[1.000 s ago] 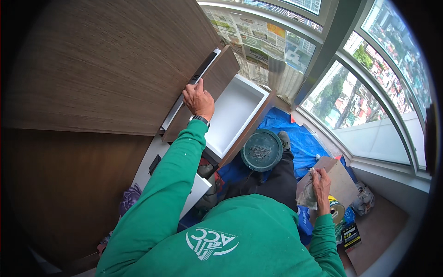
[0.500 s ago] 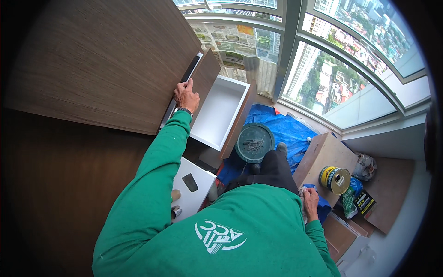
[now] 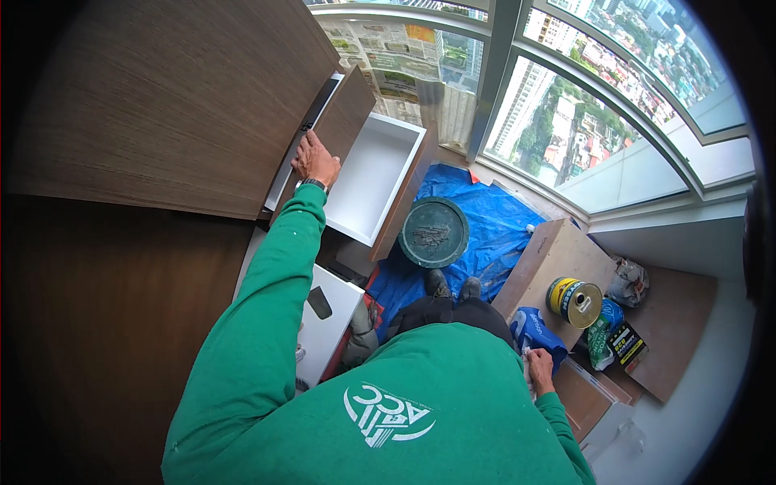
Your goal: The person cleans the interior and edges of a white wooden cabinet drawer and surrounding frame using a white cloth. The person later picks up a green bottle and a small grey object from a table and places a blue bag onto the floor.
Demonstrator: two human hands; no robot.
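Observation:
My left hand (image 3: 316,160) is closed over the top edge of a brown wood-grain drawer front (image 3: 346,115), which stands slightly pulled out from the cabinet. Below it, a wider-open drawer (image 3: 373,174) shows its bare white inside. Down at my right side, my right hand (image 3: 540,370) is closed on a crumpled whitish rag (image 3: 528,368), mostly hidden by the fingers. A blue bag (image 3: 535,330) lies just beyond that hand.
A dark green round lid (image 3: 434,233) with small scraps stands on a blue tarp (image 3: 501,212), before my shoes. To the right, a yellow-and-black can (image 3: 575,301) rests by a wooden box (image 3: 529,267). A white surface (image 3: 333,323) is at lower left. Windows (image 3: 566,121) rise ahead.
My left hand has shifted slightly along the drawer front's edge. My feet now stand side by side, and the blue bag shows more beside my right hand. The whole view has shifted a little.

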